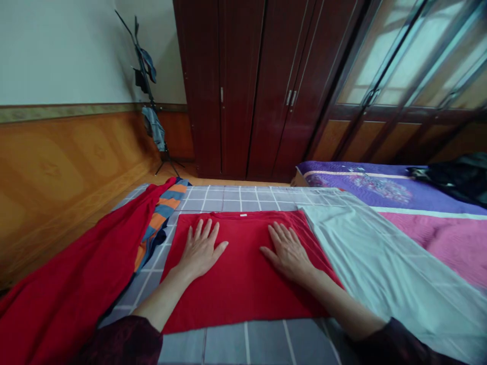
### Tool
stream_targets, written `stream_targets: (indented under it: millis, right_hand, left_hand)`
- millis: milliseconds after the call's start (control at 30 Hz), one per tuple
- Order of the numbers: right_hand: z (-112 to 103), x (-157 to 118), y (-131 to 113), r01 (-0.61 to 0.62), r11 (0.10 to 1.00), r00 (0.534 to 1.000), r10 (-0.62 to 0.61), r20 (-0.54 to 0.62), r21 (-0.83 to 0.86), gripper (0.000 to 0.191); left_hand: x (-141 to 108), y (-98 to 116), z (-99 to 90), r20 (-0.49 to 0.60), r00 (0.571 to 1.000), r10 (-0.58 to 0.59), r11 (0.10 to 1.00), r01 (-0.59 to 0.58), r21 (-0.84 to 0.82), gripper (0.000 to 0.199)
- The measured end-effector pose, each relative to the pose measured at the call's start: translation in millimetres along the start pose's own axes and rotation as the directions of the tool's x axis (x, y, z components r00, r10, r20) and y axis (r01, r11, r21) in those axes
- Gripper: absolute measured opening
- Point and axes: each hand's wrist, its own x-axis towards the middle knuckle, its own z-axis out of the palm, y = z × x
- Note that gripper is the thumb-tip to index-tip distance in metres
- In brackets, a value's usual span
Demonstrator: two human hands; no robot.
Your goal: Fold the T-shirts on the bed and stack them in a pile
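Observation:
A red shirt (pixel 239 274) lies spread flat on the grey checked bedsheet (pixel 228 344), its collar edge and small white label at the far side. My left hand (pixel 200 249) rests palm down on its left part, fingers spread. On the right part of the shirt my right hand (pixel 289 252) lies flat too, fingers apart. Neither hand grips anything. A pale green garment (pixel 384 268) lies against the shirt's right side.
At the left lie another red garment (pixel 87 258) and an orange-and-grey striped one (pixel 162 210). Beyond are a dark red wardrobe (pixel 239 91) and a coat stand (pixel 146 76). A purple and pink bed (pixel 365 187) with dark clothing (pixel 460 177) is at right.

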Motion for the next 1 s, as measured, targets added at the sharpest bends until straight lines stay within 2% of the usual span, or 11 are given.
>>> stream_targets:
  millis: [133, 200, 367, 467, 567, 633, 733, 800, 900, 933, 1000]
  right_hand:
    - [-0.6, 9.1, -26.0, 0.198, 0.972, 0.979, -0.203, 0.032, 0.126, 0.075]
    - [-0.5, 18.4, -10.9, 0.134, 0.984, 0.988, -0.142, 0.065, 0.116, 0.077]
    - [-0.5, 27.1, 42.2, -0.189, 0.982, 0.980, 0.189, 0.068, 0.003, 0.078]
    - [1.5, 18.5, 37.5, -0.241, 0.970, 0.970, 0.241, 0.036, -0.014, 0.080]
    - [2.8, 10.3, 25.8, -0.059, 0.998, 0.997, 0.058, 0.049, 0.024, 0.079]
    - [0.5, 9.8, 26.3, -0.019, 0.999, 0.998, 0.017, 0.066, 0.034, 0.077]
    - [-8.1, 10.9, 24.9, -0.195, 0.981, 0.979, 0.195, 0.055, -0.005, 0.075]
    - [-14.6, 5.0, 5.5, -0.228, 0.974, 0.973, 0.228, 0.032, 0.007, 0.073]
    - [-19.7, -17.5, -50.6, 0.047, 0.989, 0.999, -0.048, 0.004, 0.144, 0.072]
    - [-19.8, -26.2, -69.0, 0.203, 0.956, 0.978, -0.207, -0.003, 0.212, 0.074]
    - [-18.5, -40.5, -91.0, 0.360, 0.880, 0.926, -0.377, -0.005, 0.309, 0.077]
  left_hand:
    - [1.0, -1.7, 4.3, -0.010, 1.000, 0.002, 1.000, -0.002, 0.029, 0.068]
    - [1.0, -2.3, 4.9, -0.014, 1.000, 0.004, 0.999, -0.004, 0.033, 0.067]
    - [0.5, -1.8, 3.4, -0.022, 1.000, 0.009, 0.999, -0.008, 0.049, 0.067]
    - [0.2, -1.2, 2.9, -0.017, 1.000, 0.006, 0.998, -0.005, 0.060, 0.066]
    - [0.5, -1.9, 3.9, -0.012, 1.000, 0.005, 0.998, -0.004, 0.068, 0.067]
    - [1.0, -3.0, 5.2, -0.019, 1.000, 0.006, 0.998, -0.005, 0.068, 0.066]
    - [1.9, -4.4, 7.4, -0.018, 1.000, 0.005, 0.998, -0.004, 0.064, 0.066]
    - [2.0, -4.8, 8.6, -0.013, 1.000, 0.007, 0.998, -0.006, 0.066, 0.066]
    - [1.5, -4.8, 9.6, -0.013, 1.000, 0.006, 0.997, -0.004, 0.081, 0.064]
    - [1.2, -4.8, 9.7, -0.012, 1.000, 0.003, 0.996, -0.002, 0.085, 0.064]
    - [1.0, -5.1, 9.7, -0.007, 1.000, 0.000, 0.996, 0.001, 0.091, 0.064]
